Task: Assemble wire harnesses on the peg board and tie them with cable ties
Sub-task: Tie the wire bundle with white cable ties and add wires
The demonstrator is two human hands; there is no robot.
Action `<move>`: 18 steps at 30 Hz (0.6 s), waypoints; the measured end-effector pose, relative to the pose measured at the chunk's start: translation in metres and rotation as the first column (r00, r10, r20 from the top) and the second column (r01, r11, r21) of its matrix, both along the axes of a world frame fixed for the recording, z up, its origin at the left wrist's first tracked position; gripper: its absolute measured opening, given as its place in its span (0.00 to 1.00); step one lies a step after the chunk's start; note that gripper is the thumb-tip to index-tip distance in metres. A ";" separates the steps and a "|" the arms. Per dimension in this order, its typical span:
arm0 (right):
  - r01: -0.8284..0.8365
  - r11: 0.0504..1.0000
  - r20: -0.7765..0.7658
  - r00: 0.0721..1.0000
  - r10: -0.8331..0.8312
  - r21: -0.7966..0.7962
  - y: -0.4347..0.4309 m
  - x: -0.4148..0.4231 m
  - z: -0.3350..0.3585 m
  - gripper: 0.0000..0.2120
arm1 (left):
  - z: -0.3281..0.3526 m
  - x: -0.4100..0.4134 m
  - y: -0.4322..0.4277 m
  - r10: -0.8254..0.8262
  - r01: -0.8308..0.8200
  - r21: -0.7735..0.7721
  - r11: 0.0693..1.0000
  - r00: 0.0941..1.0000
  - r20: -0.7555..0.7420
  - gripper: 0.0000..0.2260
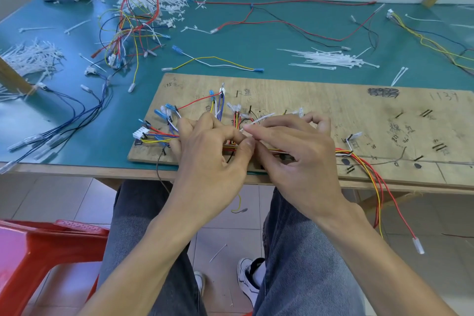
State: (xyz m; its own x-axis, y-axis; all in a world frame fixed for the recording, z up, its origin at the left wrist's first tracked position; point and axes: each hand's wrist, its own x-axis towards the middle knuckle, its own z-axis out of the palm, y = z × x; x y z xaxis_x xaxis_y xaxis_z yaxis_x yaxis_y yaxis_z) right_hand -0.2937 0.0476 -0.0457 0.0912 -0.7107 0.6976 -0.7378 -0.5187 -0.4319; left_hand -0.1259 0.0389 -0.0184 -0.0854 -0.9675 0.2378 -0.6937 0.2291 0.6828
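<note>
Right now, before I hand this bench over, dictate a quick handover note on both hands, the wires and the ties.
Left-hand grip: fingers curled on the wire bundle at the front edge of the peg board.
Right-hand grip: pinches a white cable tie at the bundle.
Done: wires run round the pegs; a few tails hang off the front edge.
Left: this tie seems not yet pulled tight; spare ties lie behind the board, loose wires far left.
</note>
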 end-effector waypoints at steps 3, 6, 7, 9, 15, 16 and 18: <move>-0.026 0.999 -0.042 0.999 0.025 -0.023 0.001 0.001 -0.001 0.13 | -0.002 0.001 0.000 0.007 -0.007 0.008 1.000 1.000 -0.004 0.13; -0.044 0.999 -0.024 0.999 0.044 -0.004 0.001 0.001 -0.001 0.14 | -0.003 0.002 0.001 0.008 -0.008 0.008 1.000 1.000 -0.018 0.12; -0.045 0.999 -0.013 0.999 0.045 0.004 0.001 0.001 -0.001 0.14 | -0.002 0.002 0.001 0.016 -0.016 0.003 1.000 1.000 -0.014 0.11; -0.047 0.999 0.007 0.999 0.047 0.022 0.001 0.001 0.000 0.16 | -0.001 0.001 0.000 0.034 -0.034 0.000 0.999 0.999 -0.018 0.06; -0.035 0.996 0.042 0.999 0.032 0.086 0.003 0.002 0.004 0.19 | 0.009 0.004 -0.004 -0.013 0.030 0.094 0.995 0.984 -0.178 0.08; -0.033 0.994 0.047 0.998 0.029 0.099 0.003 0.002 0.005 0.18 | 0.010 0.004 -0.006 -0.015 0.041 0.106 0.994 0.973 -0.231 0.05; -0.033 0.992 0.057 0.998 0.026 0.123 0.004 0.003 0.006 0.16 | 0.011 0.004 -0.011 -0.022 0.059 0.118 0.991 0.955 -0.296 0.03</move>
